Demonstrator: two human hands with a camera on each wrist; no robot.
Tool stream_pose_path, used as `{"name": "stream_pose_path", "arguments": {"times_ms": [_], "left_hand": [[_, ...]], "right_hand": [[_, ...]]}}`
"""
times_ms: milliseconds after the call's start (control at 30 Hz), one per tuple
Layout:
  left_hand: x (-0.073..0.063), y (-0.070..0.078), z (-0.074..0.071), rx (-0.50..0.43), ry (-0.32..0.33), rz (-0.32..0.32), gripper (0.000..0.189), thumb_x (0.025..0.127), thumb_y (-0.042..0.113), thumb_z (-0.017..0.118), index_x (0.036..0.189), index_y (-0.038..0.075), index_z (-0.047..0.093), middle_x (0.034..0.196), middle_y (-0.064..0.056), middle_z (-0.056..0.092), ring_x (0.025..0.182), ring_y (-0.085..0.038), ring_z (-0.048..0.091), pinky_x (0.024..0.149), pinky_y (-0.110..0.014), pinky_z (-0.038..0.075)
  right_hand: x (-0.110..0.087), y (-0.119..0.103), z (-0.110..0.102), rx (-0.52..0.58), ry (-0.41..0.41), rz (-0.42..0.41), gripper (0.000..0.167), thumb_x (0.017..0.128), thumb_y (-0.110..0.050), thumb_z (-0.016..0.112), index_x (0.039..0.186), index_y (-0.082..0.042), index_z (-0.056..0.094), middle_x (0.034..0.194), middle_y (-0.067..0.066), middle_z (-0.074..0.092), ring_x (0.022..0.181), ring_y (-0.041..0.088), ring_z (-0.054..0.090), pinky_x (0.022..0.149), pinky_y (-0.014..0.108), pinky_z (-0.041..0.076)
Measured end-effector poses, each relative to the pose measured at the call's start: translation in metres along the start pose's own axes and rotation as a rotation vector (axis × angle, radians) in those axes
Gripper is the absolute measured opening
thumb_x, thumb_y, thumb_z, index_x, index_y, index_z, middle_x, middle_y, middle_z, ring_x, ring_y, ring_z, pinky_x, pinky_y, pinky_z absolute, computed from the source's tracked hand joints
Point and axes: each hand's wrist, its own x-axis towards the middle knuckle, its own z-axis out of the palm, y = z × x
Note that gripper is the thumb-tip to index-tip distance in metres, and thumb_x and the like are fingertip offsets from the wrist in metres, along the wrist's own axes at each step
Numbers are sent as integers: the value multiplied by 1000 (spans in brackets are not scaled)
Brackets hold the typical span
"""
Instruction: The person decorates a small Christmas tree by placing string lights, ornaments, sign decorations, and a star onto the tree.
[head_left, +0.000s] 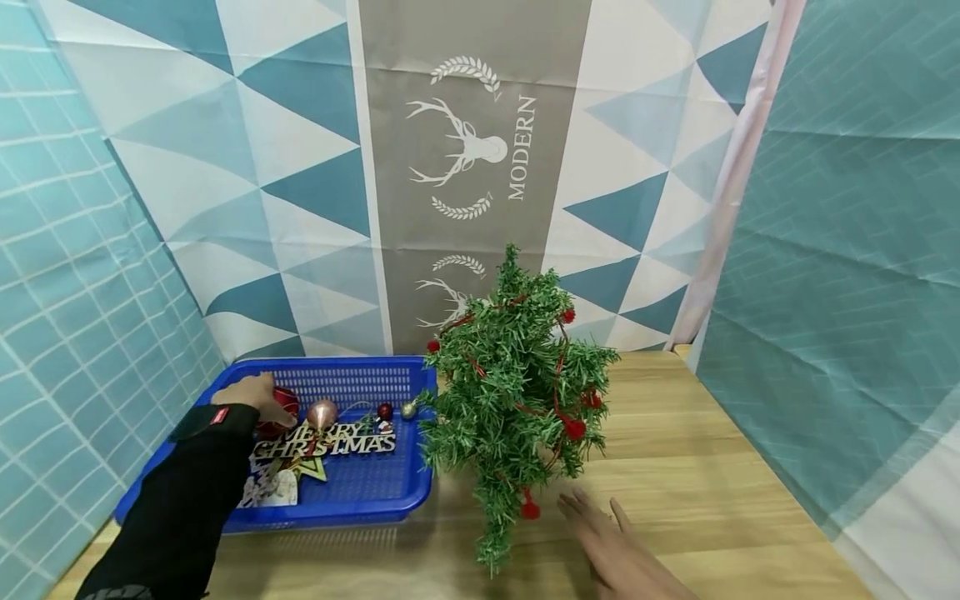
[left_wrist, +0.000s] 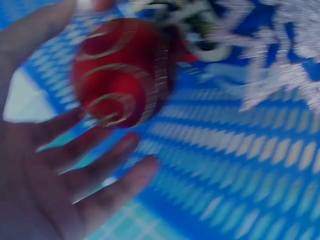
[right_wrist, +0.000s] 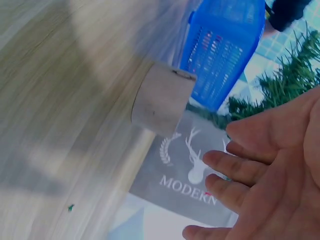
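My left hand reaches into the blue basket, beside a red bauble. In the left wrist view, blurred, this bauble with gold swirls lies between the thumb and the spread fingers, which are not curled round it. A small green Christmas tree with red pompoms on a red string stands right of the basket. Just right of its lower branches is my right hand, its fingers extended and holding nothing. The right wrist view shows the tree's beige round base on the table.
In the basket lie a gold "Merry Christmas" sign, a pink bauble, a gold star, small balls and a glittery snowflake. A patterned curtain hangs behind the wooden table.
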Motion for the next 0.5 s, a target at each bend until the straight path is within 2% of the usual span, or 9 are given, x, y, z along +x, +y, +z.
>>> {"name": "stream_pose_path", "arguments": {"times_ms": [133, 267, 300, 367, 500], "left_hand": [[5, -18, 20, -21, 101, -24, 93, 69, 34, 82, 127, -21, 36, 113, -42, 47, 99, -55, 50, 79, -63, 43], [5, -25, 24, -48, 184, -1, 83, 67, 35, 82, 117, -19, 43, 101, -38, 52, 89, -51, 53, 73, -60, 45], [3, -25, 21, -51, 194, 15, 79, 67, 35, 82, 112, -18, 45, 97, -36, 53, 85, -50, 54, 71, -59, 45], [-4, -22, 12, -63, 225, 65, 76, 67, 35, 82, 110, -17, 46, 93, -35, 54, 82, -49, 55, 68, -57, 45], [-31, -5, -18, -122, 326, 221, 82, 68, 35, 82, 124, -11, 42, 95, -34, 53, 80, -46, 56, 64, -54, 46]], "right_hand": [[-6, -1, -1, -2, 6, -15, 74, 63, 13, 60, 135, 7, 43, 136, 24, 46, 123, 49, 40, 86, 71, 36], [-8, -4, -2, -28, 50, -62, 72, 67, 5, 68, 134, 3, 44, 135, 20, 49, 121, 48, 42, 86, 67, 38], [-9, -5, -3, -19, 58, -62, 69, 70, 2, 70, 134, 1, 45, 136, 18, 48, 123, 47, 41, 92, 65, 35], [-9, -7, -7, -26, 80, -62, 65, 73, -3, 71, 133, -1, 48, 136, 16, 49, 124, 45, 41, 91, 67, 34], [-15, -11, -25, -40, 135, -11, 53, 80, -11, 71, 130, -9, 54, 136, 12, 51, 126, 40, 42, 90, 69, 34]]}}
